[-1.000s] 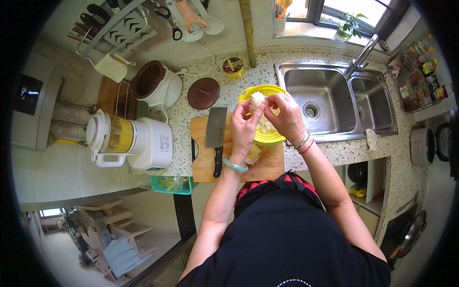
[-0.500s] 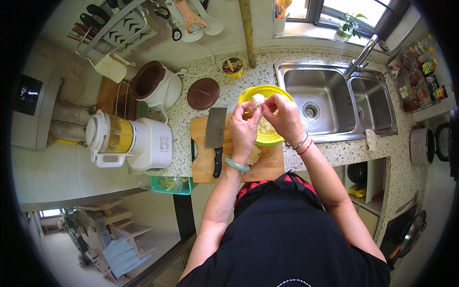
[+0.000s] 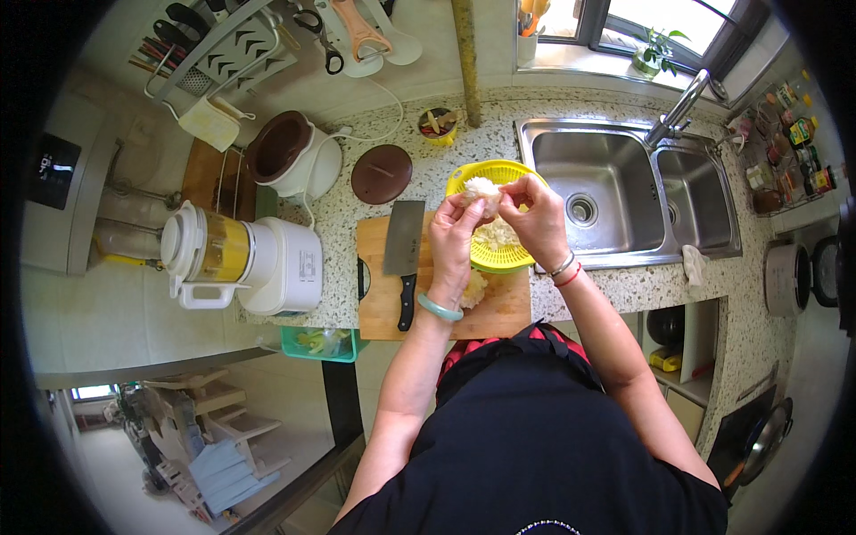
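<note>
Head view looks straight down on a speckled stone counter (image 3: pixel 615 290) where both hands meet above a yellow strainer basket (image 3: pixel 499 174). The left hand (image 3: pixel 453 239), with a pale green bangle (image 3: pixel 440 308) on its wrist, and the right hand (image 3: pixel 535 218), with thin bracelets (image 3: pixel 564 267) on its wrist, each pinch the same small whitish, frilly lump of food (image 3: pixel 488 203); the fingers of both hands are closed on it, thumbs and fingertips nearly touching one another. The lump is held in the air just over the basket, which already carries more of the same pale pieces, some heaped at its far rim and some under the hands. The basket rests partly on the counter and partly on a wooden cutting board (image 3: pixel 379 308), just beside the left bowl of a double steel sink (image 3: pixel 615 143). Another pale piece (image 3: pixel 474 287) lies on the board below the left wrist. A cleaver (image 3: pixel 403 245) with a black handle lies flat on the board to the left of the hands, apart from them. Further left stand a white blender with a yellowish jug (image 3: pixel 232 263), a white pot with a dark inside (image 3: pixel 290 156) and, near it, a round brown lid (image 3: pixel 381 174) lying flat. A small yellow cup (image 3: pixel 437 125) sits near the wall behind the basket, and a green tub (image 3: pixel 323 341) shows below the counter edge.
</note>
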Demonstrator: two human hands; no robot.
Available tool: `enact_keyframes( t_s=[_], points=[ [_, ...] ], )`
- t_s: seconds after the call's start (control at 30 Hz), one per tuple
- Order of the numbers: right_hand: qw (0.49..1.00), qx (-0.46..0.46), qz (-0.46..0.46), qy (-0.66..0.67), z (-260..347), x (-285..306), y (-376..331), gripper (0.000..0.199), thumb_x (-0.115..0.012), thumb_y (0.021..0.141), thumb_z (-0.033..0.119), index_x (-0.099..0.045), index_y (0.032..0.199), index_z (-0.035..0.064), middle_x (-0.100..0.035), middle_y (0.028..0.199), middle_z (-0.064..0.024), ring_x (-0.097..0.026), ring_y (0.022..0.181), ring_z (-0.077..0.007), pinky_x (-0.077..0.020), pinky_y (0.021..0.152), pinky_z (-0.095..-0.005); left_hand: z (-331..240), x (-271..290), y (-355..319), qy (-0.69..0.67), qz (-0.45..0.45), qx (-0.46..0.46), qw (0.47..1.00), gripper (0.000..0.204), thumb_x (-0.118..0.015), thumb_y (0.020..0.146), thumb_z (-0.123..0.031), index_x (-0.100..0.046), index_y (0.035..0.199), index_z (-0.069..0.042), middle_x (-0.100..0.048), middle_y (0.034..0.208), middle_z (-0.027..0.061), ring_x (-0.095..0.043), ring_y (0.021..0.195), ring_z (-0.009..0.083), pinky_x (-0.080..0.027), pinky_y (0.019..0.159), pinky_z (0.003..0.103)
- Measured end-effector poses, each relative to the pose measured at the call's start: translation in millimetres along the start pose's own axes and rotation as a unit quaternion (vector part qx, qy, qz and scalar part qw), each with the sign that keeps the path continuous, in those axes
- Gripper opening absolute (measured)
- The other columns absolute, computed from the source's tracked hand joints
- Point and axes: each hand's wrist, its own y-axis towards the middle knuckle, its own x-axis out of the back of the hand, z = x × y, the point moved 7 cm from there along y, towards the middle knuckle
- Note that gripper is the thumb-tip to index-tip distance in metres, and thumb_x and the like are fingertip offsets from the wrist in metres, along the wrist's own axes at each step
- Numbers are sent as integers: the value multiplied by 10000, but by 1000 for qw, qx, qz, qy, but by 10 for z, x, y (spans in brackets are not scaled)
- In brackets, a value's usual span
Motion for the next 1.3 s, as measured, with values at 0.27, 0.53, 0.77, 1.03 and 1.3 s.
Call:
enact_keyframes(
  t_s=[0.27,0.53,0.77,1.03,1.3],
  points=[
    [1000,-15,-16,19,-93,104,53,102,-658,827,50,-653,909,-10,-677,801,-97,-656,713,-148,-524,674,-269,14,-50,-1,-87,41,58,994,242,-633,895,-125,-559,1109,-41,-621,1056,36,-601,956,126,-523,847,300],
    [999,45,22,12,65,70,51,110,-660,823,40,-654,921,-9,-670,812,-102,-652,720,-164,-520,673,-276,124,-58,43,-65,48,82,993,313,-674,867,-132,-545,1143,-57,-617,1059,28,-599,956,118,-512,849,288],
    [983,148,-10,-109,-14,163,91,119,-663,833,89,-665,912,1,-672,846,-121,-650,717,-205,-518,665,-291,100,-70,32,-42,52,72,995,317,-655,868,-95,-556,1164,-38,-626,1071,35,-611,946,121,-518,824,268],
    [997,-2,83,-6,-26,73,40,163,-674,830,125,-650,903,-20,-668,774,-134,-654,677,-202,-519,622,-297,109,-58,46,20,17,22,999,267,-657,869,-63,-590,1121,-5,-654,1026,59,-628,894,100,-516,803,241],
    [993,71,65,-68,21,79,20,148,-692,782,97,-592,805,-10,-644,725,-140,-647,660,-249,-518,613,-330,37,-103,7,124,11,-9,992,268,-684,852,-59,-602,1096,16,-674,992,66,-624,885,97,-492,803,222]
  ],
)
